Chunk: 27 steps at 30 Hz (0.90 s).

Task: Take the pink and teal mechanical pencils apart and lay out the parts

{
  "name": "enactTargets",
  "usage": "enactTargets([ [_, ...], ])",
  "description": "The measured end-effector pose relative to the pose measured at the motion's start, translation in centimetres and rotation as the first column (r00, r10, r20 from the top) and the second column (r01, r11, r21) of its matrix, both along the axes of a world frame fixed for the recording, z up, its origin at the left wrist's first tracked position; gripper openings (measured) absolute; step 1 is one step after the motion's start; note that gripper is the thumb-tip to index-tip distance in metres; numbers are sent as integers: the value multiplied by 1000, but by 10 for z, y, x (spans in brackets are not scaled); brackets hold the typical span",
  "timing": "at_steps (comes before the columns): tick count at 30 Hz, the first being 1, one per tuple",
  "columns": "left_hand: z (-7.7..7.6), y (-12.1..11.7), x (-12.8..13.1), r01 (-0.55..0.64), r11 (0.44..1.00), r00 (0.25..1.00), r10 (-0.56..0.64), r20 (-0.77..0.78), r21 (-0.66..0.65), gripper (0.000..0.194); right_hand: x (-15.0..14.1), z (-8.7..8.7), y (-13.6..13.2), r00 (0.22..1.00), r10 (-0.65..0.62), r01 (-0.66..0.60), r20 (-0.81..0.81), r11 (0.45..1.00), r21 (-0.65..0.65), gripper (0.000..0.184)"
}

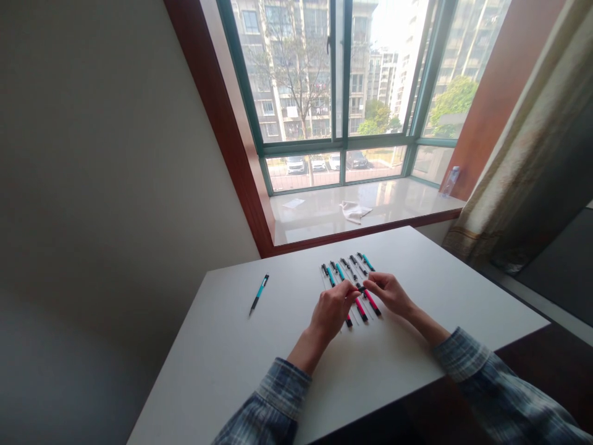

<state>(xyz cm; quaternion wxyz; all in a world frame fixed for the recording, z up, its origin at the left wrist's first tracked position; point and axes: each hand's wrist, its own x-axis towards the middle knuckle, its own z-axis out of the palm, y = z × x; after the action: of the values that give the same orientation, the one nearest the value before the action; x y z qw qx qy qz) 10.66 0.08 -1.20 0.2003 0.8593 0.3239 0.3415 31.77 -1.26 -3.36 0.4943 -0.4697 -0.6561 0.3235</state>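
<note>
My left hand (328,308) and my right hand (388,293) meet above the rows of pen parts, fingers pinched. Between their fingertips is a small black pen part (362,288); its exact kind is too small to tell. Under and beyond the hands lie pen pieces in rows: a teal barrel (331,277), another teal barrel (340,272), dark clip pieces, and thin rods. Closer to me are pink barrels with black ends, such as the pink barrel (372,303) by my right hand. My left hand partly covers some pieces.
A whole teal-and-black pen (259,295) lies apart on the left of the white table (222,346). Behind the table is a window sill (315,225) with a crumpled wrapper (355,212), a paper piece (293,203) and a clear bottle (450,182). A curtain (504,167) hangs at the right.
</note>
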Motion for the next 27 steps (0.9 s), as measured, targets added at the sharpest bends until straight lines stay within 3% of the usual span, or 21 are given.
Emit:
enactTargets([
  [4,1,2,-3,-47,998,998,48,30,-41,29,-1,7,-1,988,122,-128,-98,990,-66,43],
  [7,1,3,-4,-76,996,995,79,58,-50,26,0,10,-2,975,168,-181,-145,980,-87,45],
  [15,6,5,-4,-138,990,985,137,102,-3,23,3,20,7,998,30,-31,-48,999,-30,49],
  [20,4,13,-14,-206,978,969,199,147,28,17,-12,34,27,997,40,-40,66,999,0,60],
  [27,4,18,-18,-186,978,979,177,96,94,20,-21,21,35,999,39,-39,-2,997,70,62],
])
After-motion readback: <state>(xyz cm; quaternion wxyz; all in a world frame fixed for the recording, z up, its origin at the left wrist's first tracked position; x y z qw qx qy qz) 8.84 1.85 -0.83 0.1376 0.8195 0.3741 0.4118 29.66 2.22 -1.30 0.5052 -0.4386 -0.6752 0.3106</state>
